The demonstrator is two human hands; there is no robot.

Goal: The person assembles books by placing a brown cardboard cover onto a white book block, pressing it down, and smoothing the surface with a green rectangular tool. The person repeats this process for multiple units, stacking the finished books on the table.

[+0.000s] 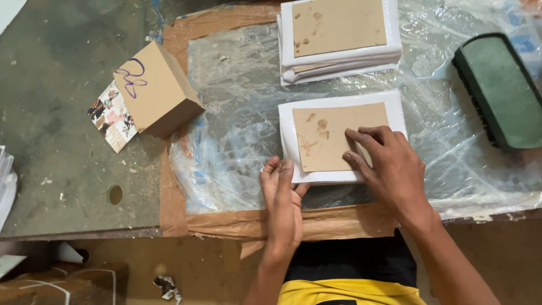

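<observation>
A brown cardboard rectangle (pixel 324 135) with darker smudges lies on a white sheet (pixel 286 121) spread on clear plastic film. My right hand (pixel 389 164) presses flat on the card's lower right corner, fingers spread. My left hand (pixel 282 197) rests at the sheet's lower left edge, fingertips touching the white margin. Neither hand grips anything. Behind them sits a stack of similar white-wrapped cards (pixel 339 39), brown face up.
A tilted cardboard block with a purple scribble (pixel 155 87) lies at the left on a printed paper (pixel 110 116). A green-topped brush (pixel 499 87) rests at the right. Brown paper (pixel 172 197) borders the plastic film. The worn table edge (pixel 84 231) runs near me.
</observation>
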